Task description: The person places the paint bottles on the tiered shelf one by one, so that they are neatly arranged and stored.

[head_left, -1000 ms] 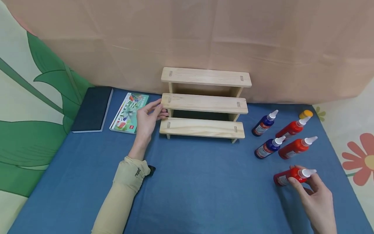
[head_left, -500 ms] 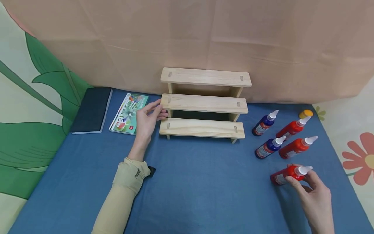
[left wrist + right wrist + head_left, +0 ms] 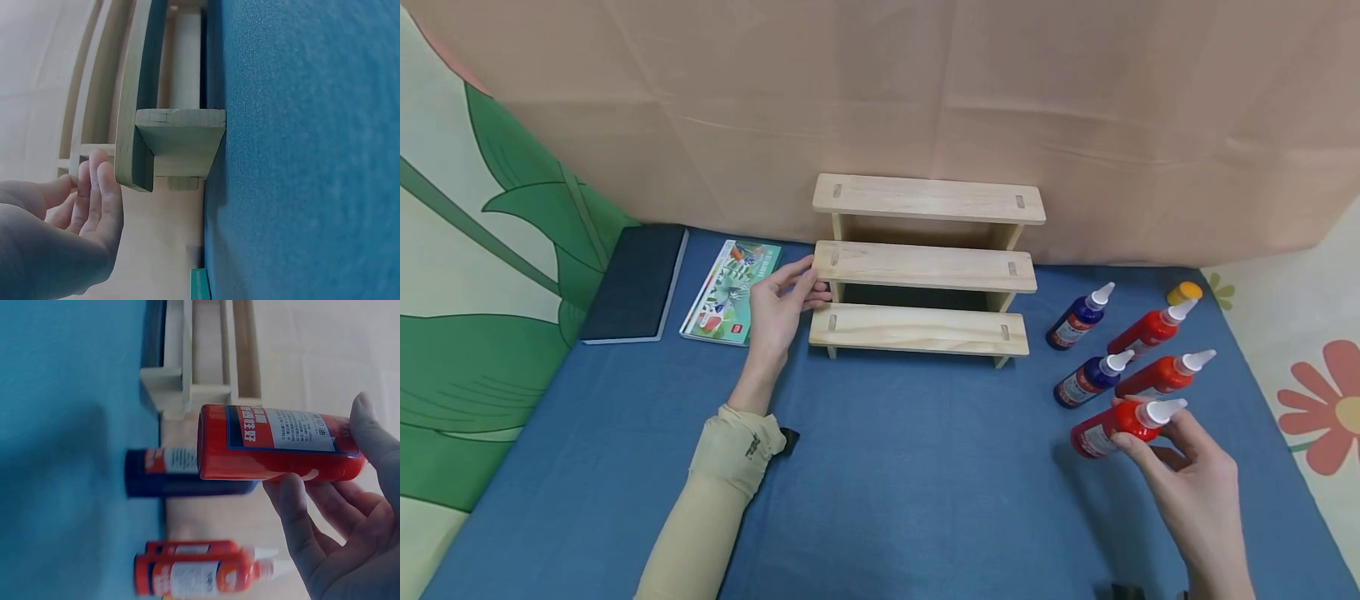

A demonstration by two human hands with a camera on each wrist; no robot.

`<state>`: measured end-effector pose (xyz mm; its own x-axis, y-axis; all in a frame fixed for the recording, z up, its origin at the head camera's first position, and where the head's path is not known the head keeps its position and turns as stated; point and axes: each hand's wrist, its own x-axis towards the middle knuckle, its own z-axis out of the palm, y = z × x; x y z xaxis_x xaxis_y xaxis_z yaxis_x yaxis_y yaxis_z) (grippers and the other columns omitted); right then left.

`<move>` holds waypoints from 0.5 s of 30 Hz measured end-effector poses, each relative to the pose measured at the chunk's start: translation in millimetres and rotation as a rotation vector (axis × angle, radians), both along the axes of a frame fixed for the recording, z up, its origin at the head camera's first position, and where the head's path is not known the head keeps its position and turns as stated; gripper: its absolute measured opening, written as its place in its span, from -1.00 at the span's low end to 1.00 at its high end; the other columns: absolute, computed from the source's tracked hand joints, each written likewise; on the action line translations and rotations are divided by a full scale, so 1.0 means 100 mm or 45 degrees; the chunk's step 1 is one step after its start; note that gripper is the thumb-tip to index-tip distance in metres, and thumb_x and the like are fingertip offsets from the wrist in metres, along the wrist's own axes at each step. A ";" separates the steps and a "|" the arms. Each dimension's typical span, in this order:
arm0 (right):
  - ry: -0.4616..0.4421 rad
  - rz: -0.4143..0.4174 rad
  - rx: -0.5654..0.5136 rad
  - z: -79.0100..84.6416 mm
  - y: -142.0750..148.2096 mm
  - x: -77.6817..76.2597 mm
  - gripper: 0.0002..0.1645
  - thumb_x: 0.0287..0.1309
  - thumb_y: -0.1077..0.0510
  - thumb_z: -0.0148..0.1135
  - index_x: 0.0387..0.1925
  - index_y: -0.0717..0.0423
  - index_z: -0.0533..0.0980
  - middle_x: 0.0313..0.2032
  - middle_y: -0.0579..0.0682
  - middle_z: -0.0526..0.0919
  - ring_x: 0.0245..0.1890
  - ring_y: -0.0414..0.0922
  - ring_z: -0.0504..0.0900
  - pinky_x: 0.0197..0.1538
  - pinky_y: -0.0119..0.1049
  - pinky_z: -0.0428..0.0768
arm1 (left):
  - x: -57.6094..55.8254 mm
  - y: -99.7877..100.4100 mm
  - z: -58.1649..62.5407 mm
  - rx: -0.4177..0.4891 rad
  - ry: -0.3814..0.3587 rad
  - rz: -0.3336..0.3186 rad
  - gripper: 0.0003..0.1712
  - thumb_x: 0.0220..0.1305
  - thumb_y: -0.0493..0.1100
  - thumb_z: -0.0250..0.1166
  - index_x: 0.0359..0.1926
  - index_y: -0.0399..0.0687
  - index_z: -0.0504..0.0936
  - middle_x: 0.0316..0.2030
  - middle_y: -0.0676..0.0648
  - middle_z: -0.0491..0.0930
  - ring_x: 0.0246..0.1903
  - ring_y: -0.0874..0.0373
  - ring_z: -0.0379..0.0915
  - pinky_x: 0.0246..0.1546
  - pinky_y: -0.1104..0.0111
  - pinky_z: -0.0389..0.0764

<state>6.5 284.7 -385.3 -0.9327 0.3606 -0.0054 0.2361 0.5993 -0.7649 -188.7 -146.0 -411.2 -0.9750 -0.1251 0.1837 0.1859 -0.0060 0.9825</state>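
Note:
A three-tier wooden step shelf (image 3: 925, 267) stands against the back wall. My left hand (image 3: 777, 308) pinches the left end of its middle board; in the left wrist view the thumb and fingers (image 3: 103, 187) meet around that board. At the right, my right hand (image 3: 1202, 492) grips a red bottle (image 3: 1108, 432) with a white pointed nozzle near its neck. In the right wrist view this red bottle (image 3: 281, 444) is above the blue cloth, its label showing and its base toward the cloth.
Two blue bottles (image 3: 1077, 321) and two red bottles (image 3: 1157, 377) stand right of the shelf, with a yellow-capped item (image 3: 1184, 292) behind. To the left lie a dark book (image 3: 636, 283) and a green illustrated booklet (image 3: 730, 292). A beige-covered wall (image 3: 925, 100) rises behind the blue cloth (image 3: 910, 483).
My right hand has carried the red bottle left and upward, so it now overlaps the nearest standing red bottle in the head view. My left hand stays at the shelf.

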 end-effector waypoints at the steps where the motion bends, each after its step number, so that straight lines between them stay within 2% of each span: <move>1: 0.015 0.018 0.003 0.02 -0.02 -0.02 -0.30 0.46 0.08 0.40 0.49 0.22 0.43 0.34 0.29 0.53 0.05 -0.47 0.42 -0.11 -0.82 0.46 | 0.00 0.00 -0.01 -0.003 -0.004 0.001 -0.60 0.62 -0.27 0.25 0.35 -0.34 0.61 -0.14 -0.41 0.69 -0.33 0.21 0.77 -0.15 0.35 0.82; 8: 0.143 0.123 0.040 0.12 -0.19 -0.19 -0.36 0.44 0.11 0.44 0.45 0.16 0.50 0.30 0.24 0.60 0.09 -0.45 0.44 -0.08 -0.79 0.47 | 0.01 0.00 -0.02 -0.004 0.016 -0.001 -0.58 0.61 -0.25 0.26 0.36 -0.34 0.61 -0.16 -0.42 0.69 -0.35 0.20 0.77 -0.14 0.34 0.82; 15: 0.202 0.156 -0.001 0.17 -0.32 -0.37 -0.37 0.39 0.12 0.48 0.41 0.14 0.54 0.25 0.20 0.65 -0.02 -0.49 0.53 -0.08 -0.76 0.52 | 0.00 0.00 -0.01 -0.010 0.002 0.001 -0.59 0.62 -0.24 0.25 0.36 -0.32 0.61 -0.16 -0.40 0.69 -0.34 0.19 0.77 -0.13 0.34 0.82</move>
